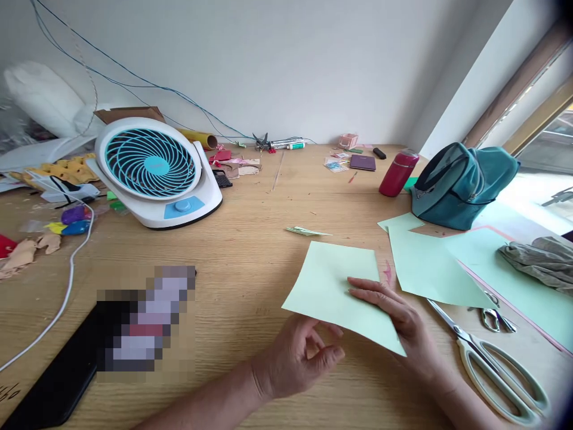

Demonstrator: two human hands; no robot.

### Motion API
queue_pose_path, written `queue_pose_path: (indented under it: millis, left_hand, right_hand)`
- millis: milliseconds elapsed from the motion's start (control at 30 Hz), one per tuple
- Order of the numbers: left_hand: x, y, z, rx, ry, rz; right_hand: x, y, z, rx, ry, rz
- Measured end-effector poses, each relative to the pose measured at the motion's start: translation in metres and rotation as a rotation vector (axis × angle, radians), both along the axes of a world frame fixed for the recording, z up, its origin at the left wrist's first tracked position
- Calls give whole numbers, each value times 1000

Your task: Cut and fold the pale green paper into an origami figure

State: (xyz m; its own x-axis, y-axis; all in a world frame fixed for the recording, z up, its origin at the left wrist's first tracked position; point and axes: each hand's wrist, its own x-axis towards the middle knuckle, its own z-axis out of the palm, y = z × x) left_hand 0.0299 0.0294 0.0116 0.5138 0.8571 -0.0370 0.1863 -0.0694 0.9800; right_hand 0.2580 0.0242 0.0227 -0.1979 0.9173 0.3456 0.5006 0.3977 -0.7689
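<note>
A pale green sheet of paper [333,278] is tilted up off the table in front of me. My right hand [400,316] grips its right side, two fingers lying on top and the thumb hidden beneath. At the sheet's near edge my left hand [304,361] is loosely curled, thumb apart from the fingers; some fingertips are hidden under the paper, and nothing shows in that hand. A small folded piece of green paper [308,231] lies just beyond the sheet. To the right rest another green sheet [432,266] and large scissors with pale handles [496,373].
A white and blue fan [154,173] stands back left, its white cable [71,280] running forward. A black case [58,364] with a blurred-out area lies front left. A red bottle [398,173], teal bag [463,185], grey cloth [541,260] and keys [491,319] are on the right.
</note>
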Motion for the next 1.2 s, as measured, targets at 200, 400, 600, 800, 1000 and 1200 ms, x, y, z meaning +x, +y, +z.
queue_pose_path:
  millis: [200, 400, 600, 800, 1000, 1200]
  left_hand:
    - [2, 18, -8, 124, -133, 468]
    - [-10, 20, 2, 597, 100, 445]
    - [-13, 15, 3, 976, 244, 365]
    - [-11, 10, 2, 1154, 359, 263]
    - [-8, 10, 2, 1212, 464, 234]
    - [-10, 7, 4, 1146, 519, 140]
  right_hand:
    - [6, 1, -3, -176, 187, 63]
    - [5, 2, -10, -348, 312, 230]
    - [9, 3, -10, -390, 330, 243]
    - [21, 9, -11, -279, 58, 12]
    - [29, 11, -11, -43, -225, -96]
    - [35, 8, -1, 74, -491, -71]
